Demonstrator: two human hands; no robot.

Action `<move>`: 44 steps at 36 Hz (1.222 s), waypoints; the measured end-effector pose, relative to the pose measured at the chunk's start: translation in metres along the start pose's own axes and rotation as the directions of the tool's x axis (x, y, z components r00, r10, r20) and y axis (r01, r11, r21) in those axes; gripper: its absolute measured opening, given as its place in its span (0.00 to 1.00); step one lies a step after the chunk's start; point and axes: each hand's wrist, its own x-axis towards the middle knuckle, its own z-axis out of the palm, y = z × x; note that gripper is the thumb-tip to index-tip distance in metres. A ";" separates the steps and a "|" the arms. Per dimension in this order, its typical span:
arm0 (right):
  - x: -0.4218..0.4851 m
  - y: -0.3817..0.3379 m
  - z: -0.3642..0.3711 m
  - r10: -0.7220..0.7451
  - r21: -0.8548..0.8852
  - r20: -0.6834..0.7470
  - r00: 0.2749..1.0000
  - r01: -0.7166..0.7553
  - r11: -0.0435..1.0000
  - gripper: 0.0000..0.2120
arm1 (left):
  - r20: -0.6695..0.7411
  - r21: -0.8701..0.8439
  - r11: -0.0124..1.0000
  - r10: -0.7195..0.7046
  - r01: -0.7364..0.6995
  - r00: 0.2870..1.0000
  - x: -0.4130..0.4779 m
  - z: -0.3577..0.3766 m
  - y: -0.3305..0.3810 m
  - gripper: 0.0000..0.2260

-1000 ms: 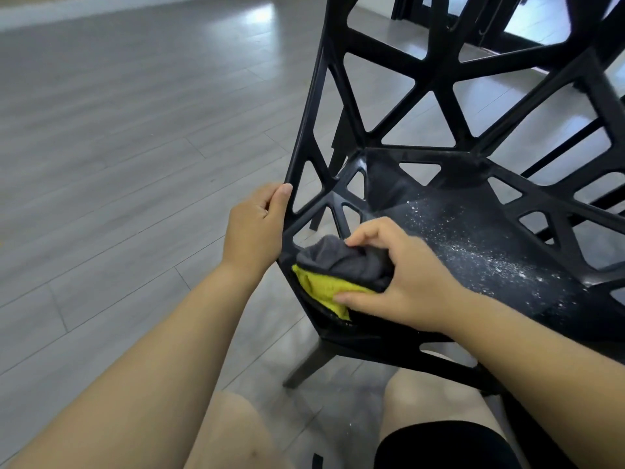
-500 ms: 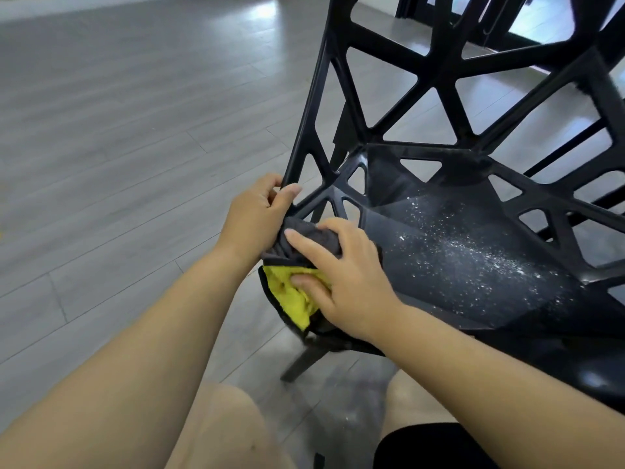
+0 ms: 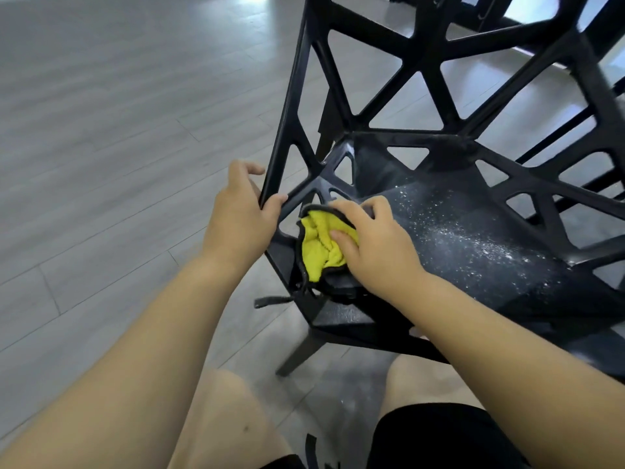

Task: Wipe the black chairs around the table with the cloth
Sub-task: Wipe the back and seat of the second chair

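A black chair (image 3: 449, 265) with an open lattice frame stands before me, its seat speckled with white dust. My right hand (image 3: 375, 242) presses a crumpled cloth (image 3: 318, 248), yellow inside with a dark grey outer side, onto the seat's front left corner; its fingers curl over the cloth. My left hand (image 3: 240, 211) grips the lower end of the chair's left side bar, thumb wrapped round the front of it.
Grey wood-look flooring (image 3: 118, 147) stretches to the left and behind the chair. More black furniture legs (image 3: 480, 11) show at the top right. My knees (image 3: 422, 380) are below the seat's front edge.
My right hand has slid the cloth along the front left corner, turning more yellow upward. My left hand shifted its hold up onto the side bar. The view came closer.
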 end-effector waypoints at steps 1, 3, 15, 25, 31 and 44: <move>-0.001 0.001 -0.002 -0.026 -0.024 0.021 0.999 0.026 0.999 0.18 | -0.005 0.016 1.000 0.010 -0.010 1.000 -0.004 -0.002 0.000 0.13; -0.005 0.004 -0.006 -0.077 -0.055 0.077 0.994 0.082 0.995 0.18 | -0.016 0.060 0.998 0.020 -0.019 1.000 -0.012 -0.005 0.001 0.13; 0.063 0.031 -0.024 0.147 0.198 -0.039 0.988 -0.137 0.971 0.15 | 0.081 0.531 0.741 0.439 -0.411 0.895 0.009 0.000 0.017 0.11; 0.144 0.059 -0.016 0.415 0.299 -0.119 0.902 -0.366 0.881 0.14 | 0.323 0.689 0.472 0.479 -0.550 0.816 0.059 0.043 0.044 0.04; 0.171 0.068 0.015 0.376 0.010 0.103 0.921 -0.379 0.925 0.28 | 0.588 0.754 0.254 0.149 -0.606 0.795 0.069 0.071 0.045 0.13; 0.181 0.098 0.024 0.062 -0.386 0.099 0.993 -0.019 0.922 0.20 | 0.556 0.742 0.362 0.139 -0.565 0.820 0.078 0.077 0.039 0.04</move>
